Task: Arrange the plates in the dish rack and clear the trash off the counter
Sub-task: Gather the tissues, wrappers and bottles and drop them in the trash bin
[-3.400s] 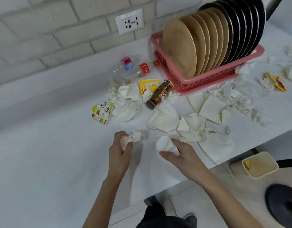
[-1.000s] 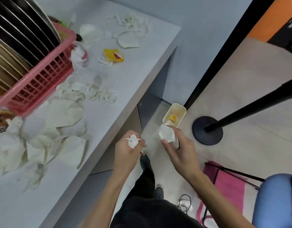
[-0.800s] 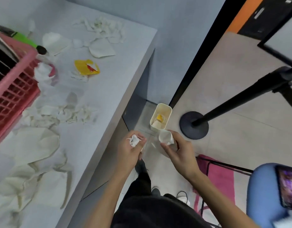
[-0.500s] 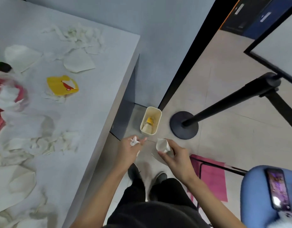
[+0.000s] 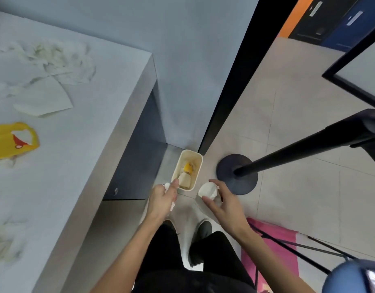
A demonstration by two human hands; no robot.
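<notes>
Head view, looking straight down: the left hand (image 5: 163,200) has its fingers (image 5: 175,185) curled round a crumpled tissue (image 5: 167,185), most of it hidden inside the fist, with only white scraps showing at the top and below the palm. The right hand (image 5: 223,205) holds a white paper cup (image 5: 208,190) loosely between thumb and spread fingers; the cup's lower part is covered by the hand. Both hands hang above the floor, just short of a small cream bin (image 5: 187,169) that stands by the tabletop's (image 5: 80,144) corner; the left hand's thumb overlaps the bin's near rim. Inside the bin lie a pale folded scrap and something yellow, too small to identify. On the tabletop, blurred by motion, lie torn white papers (image 5: 45,100), shredded tissue (image 5: 53,56) further back, and a yellow wrapper (image 5: 11,140) with a red-and-white mark, cut off at the left edge; no writing on it can be read. More crumpled paper (image 5: 4,240) smears the lower left. The dish rack is out of frame.
</notes>
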